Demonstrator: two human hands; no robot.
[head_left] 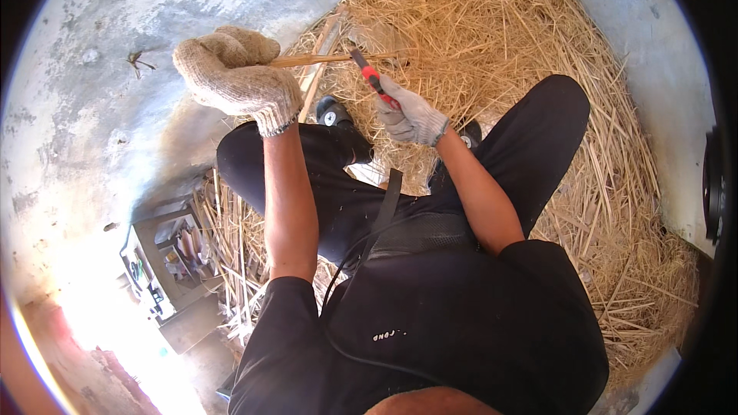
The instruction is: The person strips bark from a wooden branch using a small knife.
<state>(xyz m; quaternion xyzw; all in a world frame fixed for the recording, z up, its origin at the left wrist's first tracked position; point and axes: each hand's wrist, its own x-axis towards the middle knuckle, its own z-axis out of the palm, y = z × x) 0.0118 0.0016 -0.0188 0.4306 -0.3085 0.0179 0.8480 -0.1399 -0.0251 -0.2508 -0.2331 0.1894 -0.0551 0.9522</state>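
Note:
My left hand [234,69], in a thick beige knitted glove, is closed around one end of a thin brown strip [311,60] that looks like split bamboo or a stalk. The strip points right, roughly level, in front of my knees. My right hand [411,115], in a thinner pale glove, grips the red-and-black handle of a knife [370,74]. Its short dark blade meets the strip near the middle; whether it cuts into it, I cannot tell. Beyond the blade, the strip's far end blends in with the straw behind it.
Loose straw [477,23] covers the floor ahead and to the right. A long pale stick [323,54] leans beyond my left foot. A weathered wall [100,69] rises on the left, and another wall [646,46] on the right. An open-fronted box with small items [173,253] stands at lower left.

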